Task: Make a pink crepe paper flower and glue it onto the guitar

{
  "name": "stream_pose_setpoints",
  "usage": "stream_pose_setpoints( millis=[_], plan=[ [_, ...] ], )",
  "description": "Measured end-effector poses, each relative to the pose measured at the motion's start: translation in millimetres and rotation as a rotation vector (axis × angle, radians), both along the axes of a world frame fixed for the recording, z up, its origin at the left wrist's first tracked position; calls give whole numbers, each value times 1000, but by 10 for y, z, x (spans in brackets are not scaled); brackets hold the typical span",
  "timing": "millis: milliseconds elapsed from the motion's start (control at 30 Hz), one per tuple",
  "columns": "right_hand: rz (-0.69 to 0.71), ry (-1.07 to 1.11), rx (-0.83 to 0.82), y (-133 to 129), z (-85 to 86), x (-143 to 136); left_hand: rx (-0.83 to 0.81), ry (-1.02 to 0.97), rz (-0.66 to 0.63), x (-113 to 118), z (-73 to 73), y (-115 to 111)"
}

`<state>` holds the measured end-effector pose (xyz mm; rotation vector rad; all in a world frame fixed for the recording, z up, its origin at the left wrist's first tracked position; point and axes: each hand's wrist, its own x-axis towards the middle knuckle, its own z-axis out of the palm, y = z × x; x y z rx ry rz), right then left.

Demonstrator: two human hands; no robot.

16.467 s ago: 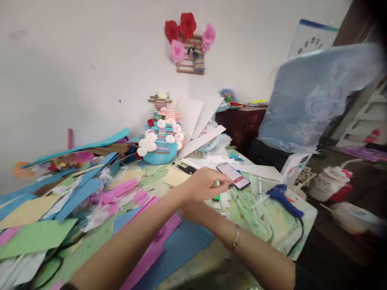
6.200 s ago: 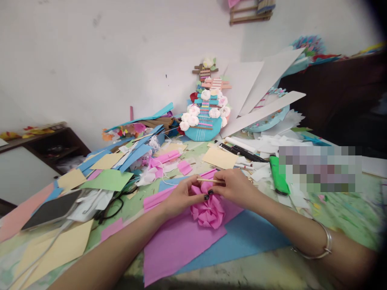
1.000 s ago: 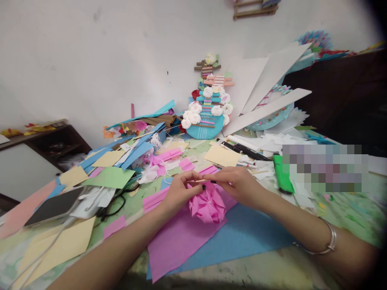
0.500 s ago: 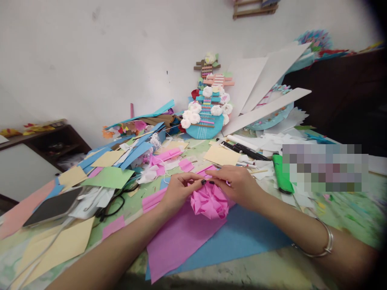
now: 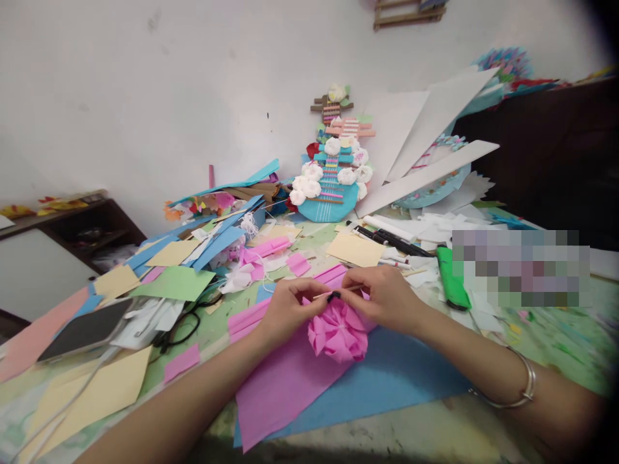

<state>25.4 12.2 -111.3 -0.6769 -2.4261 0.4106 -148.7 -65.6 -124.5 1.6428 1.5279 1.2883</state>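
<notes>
A pink paper flower (image 5: 338,332) with folded petals faces up toward me, above the sheets on the table. My left hand (image 5: 293,306) pinches the flower's upper edge from the left. Against it, on the right, the closed fingers of my right hand (image 5: 380,296) grip the same edge. A thin wooden stick (image 5: 356,287) runs crosswise between the fingertips, along the top of the flower. Exactly where the paper meets the stick is hidden by the fingers. Underneath lie a pink paper sheet (image 5: 285,399) and a blue sheet (image 5: 411,374).
Left of me lie a phone (image 5: 87,325), black glasses (image 5: 186,328) and coloured paper pieces. Black pens (image 5: 401,240) and a green case (image 5: 453,277) are at right. A blue instrument-shaped craft (image 5: 329,206) with white flowers stands against the wall.
The flower has shifted slightly down and right, its centre turned more toward me. My right hand's fingers have curled in more, and the thin stick now shows between the hands.
</notes>
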Motion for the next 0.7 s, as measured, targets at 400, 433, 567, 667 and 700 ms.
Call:
stream_pose_setpoints(
  millis=[400, 433, 567, 667, 700],
  plan=[
    [-65, 50, -204, -31, 31, -20, -12, -17, -107, -24, 0, -7],
    [-61, 52, -210, -31, 30, -20, -20, -36, -121, -26, -6, -6],
    [-39, 57, -229, -24, 31, -17, 12, -3, -132, -26, 8, -7],
    [-21, 64, -252, -11, 36, -13, 68, 62, -120, -19, 38, -16],
    [-11, 67, -258, -7, 37, -11, 87, 76, -119, -16, 44, -19]
  ],
)
